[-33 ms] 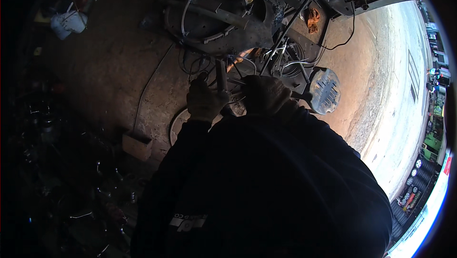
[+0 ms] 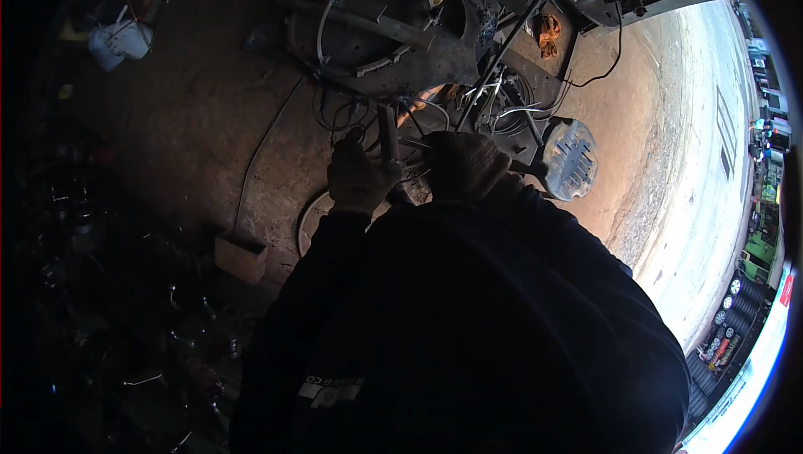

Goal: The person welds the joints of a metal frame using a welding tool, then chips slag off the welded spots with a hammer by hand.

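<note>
My left hand (image 2: 358,176), in a dull work glove, is closed with its fingers across a dark upright metal bar (image 2: 388,132). The bar's top stands clear above the fingers. Just right of it, my gloved right hand (image 2: 467,163) is bent over and closed low among thin rods and cables; what it grips is hidden in shadow. Beyond both hands sits a large dark metal assembly (image 2: 360,40) with a round plate and a curved hoop (image 2: 323,23). Several cables (image 2: 519,115) hang between it and my right hand.
A round grey stool seat (image 2: 571,159) stands right of my right hand. On the brown floor, a thin cord (image 2: 261,148) runs to a small open box (image 2: 241,256). Scattered metal tools (image 2: 144,379) lie in the dark lower left. An orange cloth (image 2: 549,35) rests at the upper right.
</note>
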